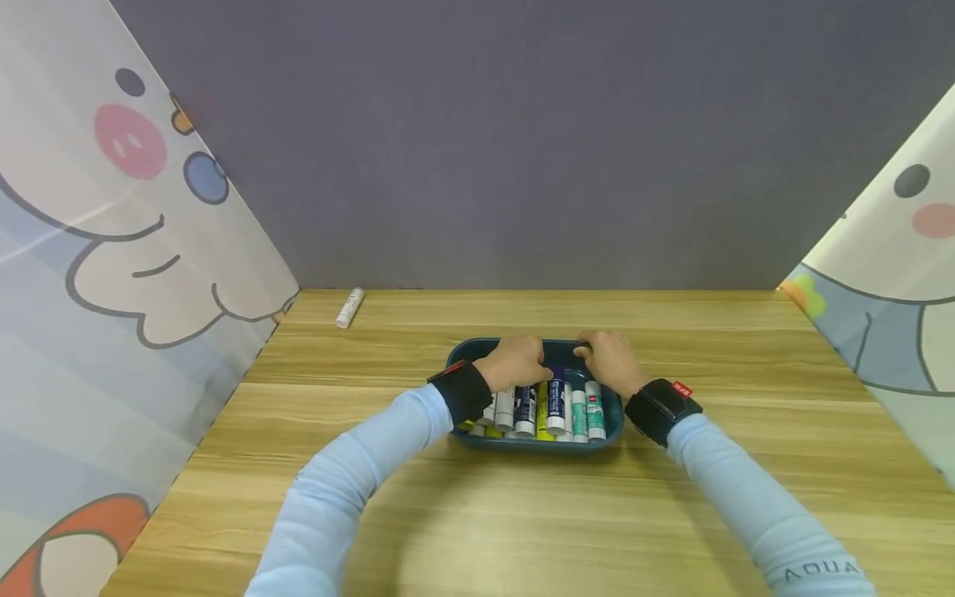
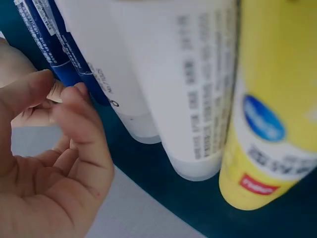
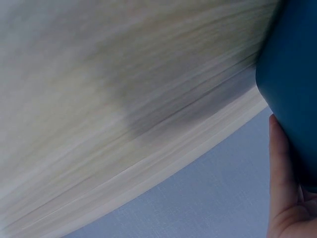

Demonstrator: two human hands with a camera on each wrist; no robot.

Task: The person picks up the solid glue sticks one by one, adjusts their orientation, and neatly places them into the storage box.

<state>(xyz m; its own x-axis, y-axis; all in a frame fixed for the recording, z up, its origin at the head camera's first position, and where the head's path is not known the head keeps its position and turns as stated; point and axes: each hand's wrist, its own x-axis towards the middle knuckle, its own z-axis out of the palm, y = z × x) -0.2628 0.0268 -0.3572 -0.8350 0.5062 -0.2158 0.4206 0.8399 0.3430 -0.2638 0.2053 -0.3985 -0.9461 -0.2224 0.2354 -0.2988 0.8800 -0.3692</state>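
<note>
A dark teal plastic basket (image 1: 537, 444) sits on the table, filled with several glue sticks. Among them are white glue sticks (image 1: 504, 408), yellow ones, dark blue ones and green-and-white ones (image 1: 594, 412). My left hand (image 1: 513, 362) reaches in over the back rim and pinches the end of a dark blue glue stick (image 1: 556, 402) between thumb and finger. In the left wrist view, that blue glue stick (image 2: 67, 74) meets the fingertips, beside white tubes and a yellow glue stick (image 2: 270, 124). My right hand (image 1: 613, 362) grips the basket's back right rim, a finger (image 3: 281, 163) along its outside.
One white glue stick (image 1: 350, 308) lies alone on the wooden table (image 1: 522, 531), near its back left corner. A grey panel (image 1: 522, 149) rises behind the table. Printed cartoon curtains (image 1: 112, 274) flank both sides.
</note>
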